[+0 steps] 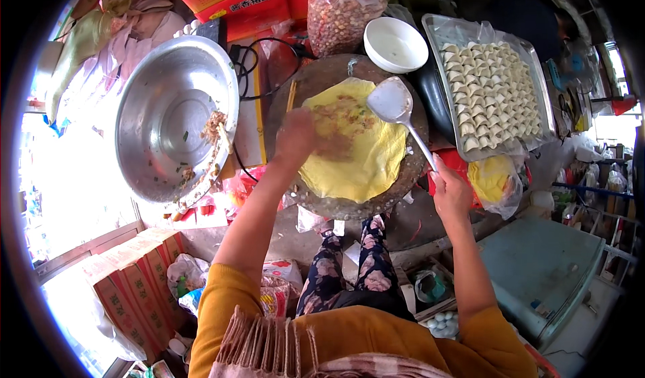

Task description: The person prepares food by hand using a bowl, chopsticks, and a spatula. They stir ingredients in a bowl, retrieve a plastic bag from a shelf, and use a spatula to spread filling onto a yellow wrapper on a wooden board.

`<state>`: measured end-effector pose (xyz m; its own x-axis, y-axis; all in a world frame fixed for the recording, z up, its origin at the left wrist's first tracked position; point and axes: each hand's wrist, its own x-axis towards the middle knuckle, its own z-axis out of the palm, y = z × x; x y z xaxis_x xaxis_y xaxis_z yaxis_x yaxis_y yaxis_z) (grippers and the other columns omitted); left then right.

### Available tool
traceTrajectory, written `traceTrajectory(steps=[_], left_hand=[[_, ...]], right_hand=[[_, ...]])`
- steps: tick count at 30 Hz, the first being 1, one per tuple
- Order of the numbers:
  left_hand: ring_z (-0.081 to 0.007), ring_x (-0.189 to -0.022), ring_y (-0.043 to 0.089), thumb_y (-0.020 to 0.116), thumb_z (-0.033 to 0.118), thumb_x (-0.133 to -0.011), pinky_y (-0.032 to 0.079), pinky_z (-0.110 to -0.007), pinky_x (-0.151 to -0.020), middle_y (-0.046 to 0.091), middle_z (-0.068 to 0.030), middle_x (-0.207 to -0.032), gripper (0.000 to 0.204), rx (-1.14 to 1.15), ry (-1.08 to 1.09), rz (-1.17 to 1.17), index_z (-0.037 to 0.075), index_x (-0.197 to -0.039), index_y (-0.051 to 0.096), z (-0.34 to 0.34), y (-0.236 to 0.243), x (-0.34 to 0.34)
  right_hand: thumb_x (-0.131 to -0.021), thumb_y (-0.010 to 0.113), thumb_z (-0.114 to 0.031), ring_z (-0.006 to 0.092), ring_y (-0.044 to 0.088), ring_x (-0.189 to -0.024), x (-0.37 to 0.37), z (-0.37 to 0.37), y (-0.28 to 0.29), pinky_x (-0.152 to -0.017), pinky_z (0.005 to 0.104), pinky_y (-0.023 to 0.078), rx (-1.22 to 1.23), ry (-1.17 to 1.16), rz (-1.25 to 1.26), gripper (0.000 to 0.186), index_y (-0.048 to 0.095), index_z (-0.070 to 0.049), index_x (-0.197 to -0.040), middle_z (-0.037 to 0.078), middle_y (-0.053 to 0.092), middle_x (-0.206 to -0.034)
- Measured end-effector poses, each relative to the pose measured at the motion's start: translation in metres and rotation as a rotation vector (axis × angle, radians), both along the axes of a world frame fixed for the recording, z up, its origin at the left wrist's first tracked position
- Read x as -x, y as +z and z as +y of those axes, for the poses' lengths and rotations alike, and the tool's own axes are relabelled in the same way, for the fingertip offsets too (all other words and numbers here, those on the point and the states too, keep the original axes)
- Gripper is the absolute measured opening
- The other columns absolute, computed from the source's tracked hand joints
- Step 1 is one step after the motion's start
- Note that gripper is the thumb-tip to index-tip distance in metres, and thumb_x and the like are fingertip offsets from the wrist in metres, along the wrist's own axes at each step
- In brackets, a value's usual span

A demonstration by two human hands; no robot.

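Crepe (356, 146): yellow, spread over round dark griddle (410, 173), bare rim showing
Left hand (295, 136): blurred on crepe's filling, finger state unclear
Right hand (449, 189): clenched on white spatula (393, 103), at griddle's right edge
Left side: steel basin (168, 119) nearby

Street-food stall: round griddle (349, 203), dumpling tray (437, 29) (stacked cartons (134, 291))

Yellow crepe (356, 153), white spatula (392, 103)

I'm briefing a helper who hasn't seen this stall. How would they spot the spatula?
Find the round dark griddle bearing the yellow egg crepe. Over the crepe's upper right edge hangs a white flat-bladed spatula, its handle in the right hand; the nearby white bowl is round and handleless.
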<state>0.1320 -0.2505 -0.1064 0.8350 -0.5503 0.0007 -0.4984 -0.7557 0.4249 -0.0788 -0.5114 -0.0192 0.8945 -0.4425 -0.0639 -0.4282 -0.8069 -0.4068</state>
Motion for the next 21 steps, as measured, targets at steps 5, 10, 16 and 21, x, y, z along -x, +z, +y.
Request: traceTrajectory(steps=[5,10,16,21], left_hand=[[-0.0341,-0.109,0.052,0.057,-0.002,-0.074,0.043,-0.039,-0.090,0.057,-0.0177,-0.110,0.039,0.306,-0.080,-0.158,0.002,-0.112,0.056,-0.012,-0.007,-0.024],[-0.0337,-0.112,0.051,0.055,-0.008,-0.073,0.042,-0.037,-0.094,0.056,-0.0168,-0.119,0.043,0.163,-0.167,-0.140,0.003,-0.114,0.056,-0.012,-0.011,-0.040],[-0.0355,-0.104,0.055,0.053,-0.010,-0.074,0.044,-0.040,-0.089,0.060,-0.0173,-0.110,0.033,0.420,-0.011,-0.213,0.001,-0.105,0.058,0.008,0.012,-0.007],[-0.0372,-0.093,0.057,0.057,-0.005,-0.076,0.046,-0.042,-0.084,0.061,-0.0176,-0.095,0.021,0.309,0.107,-0.080,-0.002,-0.096,0.058,0.036,0.003,0.084]], right_hand=[[-0.085,0.061,-0.016,0.0291,0.064,-0.073,-0.016,0.023,0.005,-0.064,0.0397,0.049,-0.045,0.125,-0.014,0.037,0.060,-0.027,-0.120,0.009,0.066,-0.087],[-0.086,0.059,-0.016,0.0301,0.063,-0.072,-0.016,-0.005,0.014,-0.063,0.0417,0.048,-0.014,0.064,0.150,0.035,0.061,-0.024,-0.120,0.010,0.065,-0.083],[-0.083,0.060,-0.011,0.0276,0.059,-0.063,-0.023,-0.027,0.075,-0.060,0.0365,0.047,-0.005,0.390,0.186,0.037,0.064,-0.025,-0.116,0.011,0.063,-0.073],[-0.084,0.060,-0.018,0.0292,0.062,-0.067,-0.087,-0.038,0.081,-0.062,0.0395,0.047,0.089,0.493,0.511,0.028,0.067,-0.030,-0.109,0.014,0.065,-0.077]])
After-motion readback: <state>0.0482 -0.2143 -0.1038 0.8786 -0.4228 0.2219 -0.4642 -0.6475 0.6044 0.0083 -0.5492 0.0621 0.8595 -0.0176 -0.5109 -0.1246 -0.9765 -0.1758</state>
